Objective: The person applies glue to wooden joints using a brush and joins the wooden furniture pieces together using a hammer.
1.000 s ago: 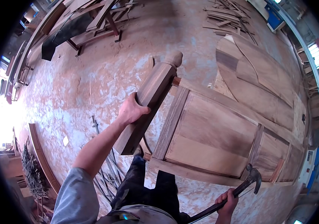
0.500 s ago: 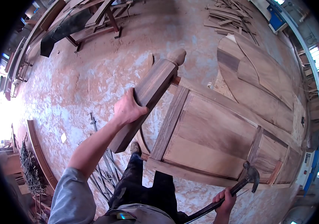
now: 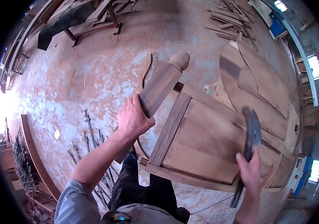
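My left hand [image 3: 134, 117] is wrapped around a square wooden post [image 3: 161, 84] with a turned knob at its top end, holding it tilted. Beside the post lies a paneled wooden frame [image 3: 208, 145], with short tenons [image 3: 178, 87] sticking out of its near end. The post appears slightly apart from the upper tenon; its lower end is partly behind my forearm. In my right hand [image 3: 251, 168] is a claw hammer [image 3: 250, 136], raised over the frame and smeared by motion.
Curved wooden panels [image 3: 256, 80] lie beyond the frame. Metal bar clamps [image 3: 90, 130] rest on the floor at left. Scrap wood [image 3: 228, 18] is piled at the back, and a rack of boards [image 3: 96, 22] stands at upper left. A thin curved wooden strip [image 3: 146, 71] lies behind the post.
The hammer has swung up from low beside the frame to over it. My left hand and the post have shifted slightly, and the upper tenon's end is now more exposed.
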`<state>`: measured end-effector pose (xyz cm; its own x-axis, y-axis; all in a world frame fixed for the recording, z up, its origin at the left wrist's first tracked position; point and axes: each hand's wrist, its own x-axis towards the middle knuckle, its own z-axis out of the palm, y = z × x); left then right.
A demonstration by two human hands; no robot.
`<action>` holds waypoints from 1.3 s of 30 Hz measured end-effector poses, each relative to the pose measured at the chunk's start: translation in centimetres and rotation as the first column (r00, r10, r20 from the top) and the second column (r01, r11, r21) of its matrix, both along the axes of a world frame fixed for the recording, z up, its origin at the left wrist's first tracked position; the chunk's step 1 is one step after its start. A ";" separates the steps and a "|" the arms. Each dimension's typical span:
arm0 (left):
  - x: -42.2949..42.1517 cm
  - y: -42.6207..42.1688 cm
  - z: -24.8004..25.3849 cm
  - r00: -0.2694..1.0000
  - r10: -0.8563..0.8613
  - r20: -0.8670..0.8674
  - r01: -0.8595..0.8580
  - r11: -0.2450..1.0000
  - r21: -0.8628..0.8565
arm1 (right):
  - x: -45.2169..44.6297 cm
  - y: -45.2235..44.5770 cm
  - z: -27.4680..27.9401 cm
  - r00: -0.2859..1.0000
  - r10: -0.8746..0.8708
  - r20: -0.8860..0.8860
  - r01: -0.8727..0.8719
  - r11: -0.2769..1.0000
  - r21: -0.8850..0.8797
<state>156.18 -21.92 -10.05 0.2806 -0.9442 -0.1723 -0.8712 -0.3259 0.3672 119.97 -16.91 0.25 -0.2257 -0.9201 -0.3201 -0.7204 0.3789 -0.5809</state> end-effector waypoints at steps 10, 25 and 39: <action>-0.4 0.3 -0.6 0.999 0.015 -0.042 -0.016 1.000 -0.008 | 17.2 -22.5 8.3 0.563 0.777 -0.283 -0.798 0.600 0.059; 0.5 0.4 -1.1 0.992 0.012 -0.122 -0.012 1.000 -0.005 | 39.0 -27.1 1.2 -0.304 0.745 -0.594 -0.653 0.291 0.699; -0.1 0.6 -1.4 0.978 0.045 -0.204 -0.042 0.999 0.019 | 42.9 -24.9 0.6 -0.454 0.726 -0.516 -0.552 0.226 0.803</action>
<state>156.03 -21.32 -11.43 0.2784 -0.9289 -0.2443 -0.7631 -0.3684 0.5310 162.89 -41.85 0.88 0.3863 -0.5794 -0.7177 -0.2887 -0.8149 0.5025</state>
